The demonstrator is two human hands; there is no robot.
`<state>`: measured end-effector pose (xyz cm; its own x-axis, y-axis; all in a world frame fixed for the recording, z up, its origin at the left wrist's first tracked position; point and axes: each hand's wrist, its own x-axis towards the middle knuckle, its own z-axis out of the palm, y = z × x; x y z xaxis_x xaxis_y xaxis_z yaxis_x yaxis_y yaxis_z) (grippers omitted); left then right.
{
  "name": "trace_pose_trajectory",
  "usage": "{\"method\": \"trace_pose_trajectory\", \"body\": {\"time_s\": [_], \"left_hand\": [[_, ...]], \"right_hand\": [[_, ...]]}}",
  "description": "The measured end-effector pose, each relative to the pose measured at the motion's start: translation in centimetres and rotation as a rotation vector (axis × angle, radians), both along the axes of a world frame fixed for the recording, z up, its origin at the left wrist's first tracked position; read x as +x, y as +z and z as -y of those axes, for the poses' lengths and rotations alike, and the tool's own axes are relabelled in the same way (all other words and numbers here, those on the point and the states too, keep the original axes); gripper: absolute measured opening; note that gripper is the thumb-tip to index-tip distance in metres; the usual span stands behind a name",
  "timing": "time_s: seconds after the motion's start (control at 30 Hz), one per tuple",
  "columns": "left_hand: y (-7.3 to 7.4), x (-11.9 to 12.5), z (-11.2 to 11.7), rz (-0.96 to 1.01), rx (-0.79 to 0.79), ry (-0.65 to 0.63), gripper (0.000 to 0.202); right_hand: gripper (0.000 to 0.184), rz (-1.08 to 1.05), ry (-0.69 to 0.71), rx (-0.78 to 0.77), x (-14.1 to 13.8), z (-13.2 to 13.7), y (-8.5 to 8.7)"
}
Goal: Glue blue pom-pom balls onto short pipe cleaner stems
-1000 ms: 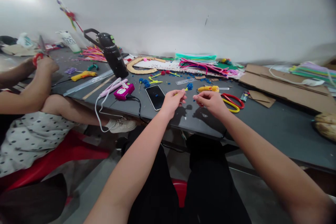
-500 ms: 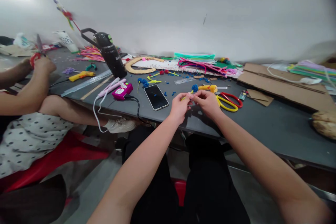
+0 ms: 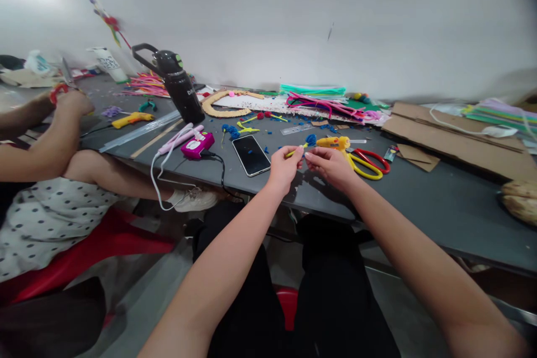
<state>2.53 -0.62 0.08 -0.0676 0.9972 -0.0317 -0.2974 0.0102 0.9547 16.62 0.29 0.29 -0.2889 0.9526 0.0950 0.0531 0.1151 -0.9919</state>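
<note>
My left hand (image 3: pixel 286 165) pinches the yellow-green stem of a small pipe-cleaner flower (image 3: pixel 310 140), whose fuzzy blue head sticks up past the fingertips. Close beside it, my right hand (image 3: pixel 332 164) has thumb and fingers pressed together; whatever is between them is too small to make out. Just behind the right hand lies a yellow glue gun (image 3: pixel 334 142). Scissors (image 3: pixel 369 164) with red and yellow handles rest by the right wrist. To the left of my hands is a phone (image 3: pixel 250 155) with a dark screen.
A black bottle (image 3: pixel 180 86), a magenta box (image 3: pixel 198 146) with cables and a curved tan strip (image 3: pixel 208 106) stand to the left. Bundles of pipe cleaners (image 3: pixel 314 103) lie along the wall, cardboard (image 3: pixel 457 137) at right. At far left a co-worker's hand (image 3: pixel 74 103) holds scissors.
My right hand's fingertips have drawn slightly away from the left hand's, leaving a small gap. More of the blue flower head and its stem shows now. The view has shifted a little.
</note>
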Motion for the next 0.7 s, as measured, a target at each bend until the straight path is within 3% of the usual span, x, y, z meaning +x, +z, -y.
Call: {"method": "trace_pose_trajectory", "body": {"time_s": [0.43, 0.7], "left_hand": [[0.7, -2.7, -0.3, -0.513, 0.207, 0.098, 0.027], [0.9, -2.9, 0.1, -0.594, 0.252, 0.093, 0.025]], "right_hand": [[0.035, -0.034, -0.201, 0.112, 1.0, -0.3, 0.0], [0.034, 0.006, -0.257, 0.140, 0.8, -0.2, 0.1]]}}
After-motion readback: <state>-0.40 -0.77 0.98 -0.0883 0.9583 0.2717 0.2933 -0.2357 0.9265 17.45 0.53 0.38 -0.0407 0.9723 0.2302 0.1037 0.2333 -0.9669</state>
